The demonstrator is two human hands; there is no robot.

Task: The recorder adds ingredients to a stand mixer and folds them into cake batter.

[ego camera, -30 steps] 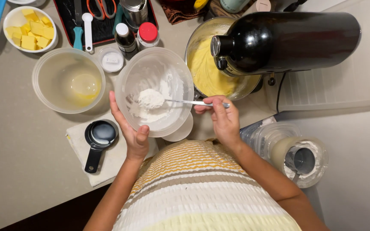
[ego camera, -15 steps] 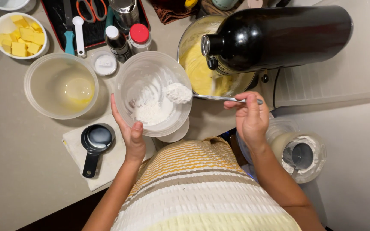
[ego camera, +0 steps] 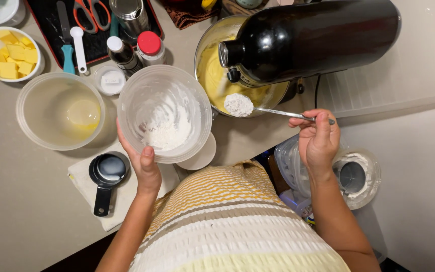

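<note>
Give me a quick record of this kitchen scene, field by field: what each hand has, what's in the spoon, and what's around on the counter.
left hand: grips the rim of a clear plastic bowl holding white powder
right hand: holds a metal spoon by its handle
spoon load: a heap of white powder, above the mixer bowl's rim
mixer bowl: metal, yellow batter inside, under a black stand mixer
nearby, left: empty clear bowl, black measuring cup on a towel, bowl of butter cubes
</note>
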